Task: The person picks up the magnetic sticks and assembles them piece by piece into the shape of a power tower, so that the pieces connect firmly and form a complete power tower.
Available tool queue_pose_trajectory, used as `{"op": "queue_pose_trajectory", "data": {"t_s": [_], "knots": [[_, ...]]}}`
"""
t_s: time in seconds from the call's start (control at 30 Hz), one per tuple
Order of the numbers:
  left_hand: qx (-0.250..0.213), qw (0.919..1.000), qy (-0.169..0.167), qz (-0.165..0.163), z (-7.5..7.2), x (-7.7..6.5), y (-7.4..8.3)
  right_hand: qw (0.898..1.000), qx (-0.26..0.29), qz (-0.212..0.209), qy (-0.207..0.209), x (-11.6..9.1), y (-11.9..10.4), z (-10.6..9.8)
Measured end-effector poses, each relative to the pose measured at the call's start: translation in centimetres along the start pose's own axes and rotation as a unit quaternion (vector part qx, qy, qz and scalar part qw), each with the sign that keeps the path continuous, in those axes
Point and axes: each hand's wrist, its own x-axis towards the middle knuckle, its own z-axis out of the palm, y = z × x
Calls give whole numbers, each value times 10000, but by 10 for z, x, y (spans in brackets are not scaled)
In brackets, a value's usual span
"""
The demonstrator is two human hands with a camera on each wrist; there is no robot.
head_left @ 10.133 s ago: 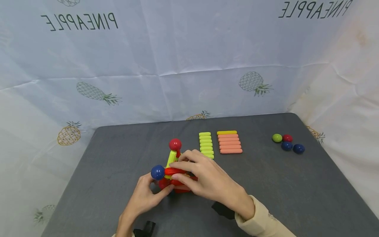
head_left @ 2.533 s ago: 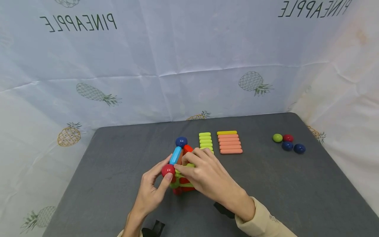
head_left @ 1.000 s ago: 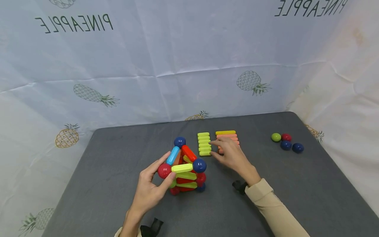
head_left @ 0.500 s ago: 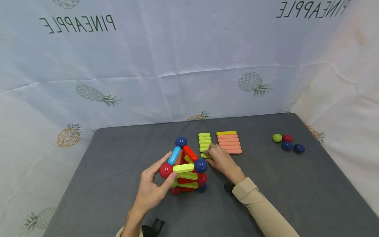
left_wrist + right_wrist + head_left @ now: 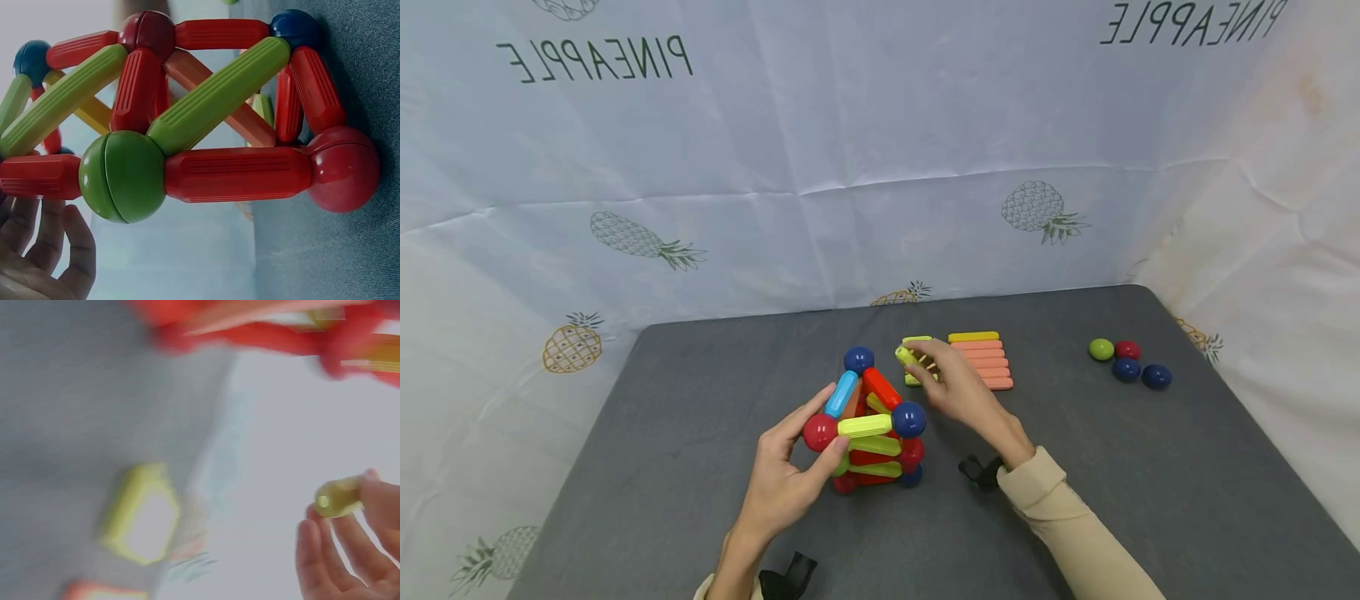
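Observation:
A tower of coloured magnetic rods and balls (image 5: 868, 446) stands on the dark table, one tier above another. My left hand (image 5: 778, 467) grips its upper left corner, thumb and fingers around the red ball (image 5: 820, 432). In the left wrist view, the fingers lie beside the tower's upper part, near a green ball (image 5: 125, 178). My right hand (image 5: 958, 385) pinches a yellow-green magnetic rod (image 5: 906, 357) between thumb and fingers, raised over the row of like rods (image 5: 917, 339). The right wrist view shows one end of that rod pointing away from the fingertips.
Right of the yellow-green row lie several salmon rods (image 5: 988, 363) with a yellow rod (image 5: 973, 337) at their far end. A green ball (image 5: 1101, 349), a red ball (image 5: 1127, 349) and two blue balls (image 5: 1157, 377) sit near the table's right edge. A printed cloth hangs behind.
My right hand left the tower, reached to the yellow-green row, drew out the nearest rod and lifted it. Earlier the tower was turned differently; my left hand has kept its hold lately.

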Motion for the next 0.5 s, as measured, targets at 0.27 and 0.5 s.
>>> {"op": "queue_pose_trajectory", "data": {"t_s": [0.27,0.5], "knots": [[-5,9999,-115,-64,-2,1,0,9808,1846,-570,276,14,-70,-25],[-44,9998,-169,-51,-3,1,0,9858,1536,-679,-78,20,-87,-23]]}}
